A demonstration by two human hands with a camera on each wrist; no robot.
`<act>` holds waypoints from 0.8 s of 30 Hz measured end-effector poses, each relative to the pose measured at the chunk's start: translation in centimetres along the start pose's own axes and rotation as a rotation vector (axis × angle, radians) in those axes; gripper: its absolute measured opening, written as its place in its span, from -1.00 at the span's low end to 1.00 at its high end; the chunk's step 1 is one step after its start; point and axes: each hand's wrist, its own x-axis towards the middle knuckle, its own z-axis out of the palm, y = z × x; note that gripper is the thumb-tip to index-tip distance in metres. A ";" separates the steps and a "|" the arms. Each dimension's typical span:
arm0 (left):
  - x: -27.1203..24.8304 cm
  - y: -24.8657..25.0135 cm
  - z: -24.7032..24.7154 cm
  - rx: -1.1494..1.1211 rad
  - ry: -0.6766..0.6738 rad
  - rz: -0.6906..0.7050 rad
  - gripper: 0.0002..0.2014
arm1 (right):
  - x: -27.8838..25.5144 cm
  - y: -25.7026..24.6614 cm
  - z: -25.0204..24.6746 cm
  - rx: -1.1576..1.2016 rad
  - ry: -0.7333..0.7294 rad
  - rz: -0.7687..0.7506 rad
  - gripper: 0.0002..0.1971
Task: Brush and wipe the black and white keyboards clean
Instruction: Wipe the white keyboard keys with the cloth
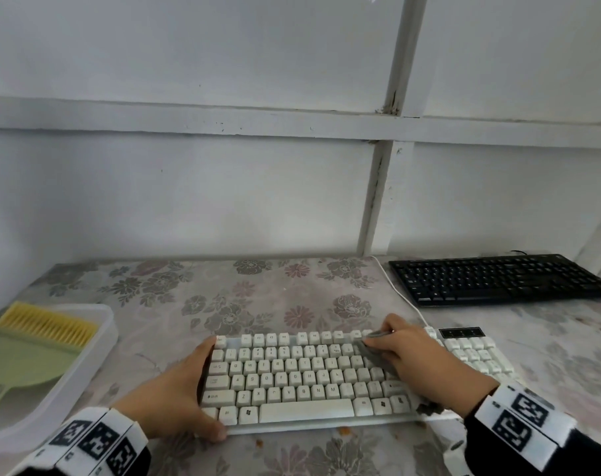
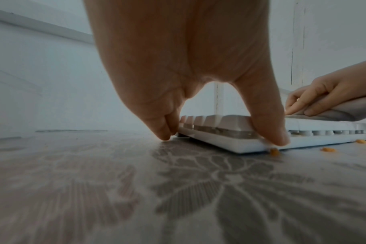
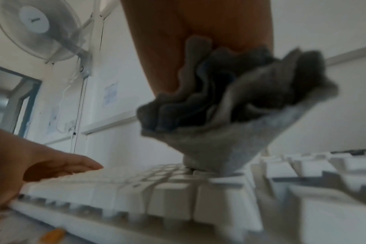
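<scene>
Your left hand [image 1: 185, 393] grips the left end of the white keyboard [image 1: 292, 372], thumb on the front edge, so it does not slide on the counter [image 1: 257, 297]. Your right hand [image 1: 426, 365] holds a bunched grey cloth [image 3: 230, 107] and presses it on the upper right keys to wipe them. The black keyboard [image 1: 498, 280] waits behind and right of the white one; the brush [image 1: 48, 324] lies in a tray [image 1: 99, 341] to its left.

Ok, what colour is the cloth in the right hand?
Grey. The cloth shows best in the right wrist view, bunched under the right hand.
</scene>
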 end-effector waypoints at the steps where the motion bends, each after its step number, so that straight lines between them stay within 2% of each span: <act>1: 0.0 0.0 0.0 -0.002 -0.003 0.001 0.29 | -0.2 0.2 -0.3 -0.017 -0.008 0.005 -0.69; 6: 0.0 0.1 0.0 -0.020 -0.002 -0.008 0.28 | -0.2 1.5 -1.3 -0.114 -0.056 0.147 -0.73; 8: 0.0 0.1 0.0 -0.020 -0.004 -0.016 0.28 | 0.3 1.3 -1.5 -0.137 -0.028 0.182 -0.79; 11: 0.0 0.1 0.0 -0.015 -0.006 -0.023 0.29 | 1.7 -1.7 -1.2 -0.018 -0.010 0.102 -0.80; 14: 0.1 0.1 0.0 -0.012 -0.011 -0.028 0.30 | 2.6 -6.2 -0.2 0.135 -0.094 -0.014 -0.78; 16: 0.2 -0.1 0.0 -0.009 -0.015 -0.035 0.33 | 3.1 -7.6 0.9 0.130 -0.133 -0.063 -0.75; 18: 0.2 -0.3 0.0 0.003 -0.014 -0.052 0.37 | 3.3 -7.4 1.8 0.079 -0.129 -0.082 -0.73; 24: 0.3 -0.4 0.1 0.001 -0.006 -0.066 0.39 | 2.8 -3.2 2.6 -0.004 -0.039 -0.056 -0.82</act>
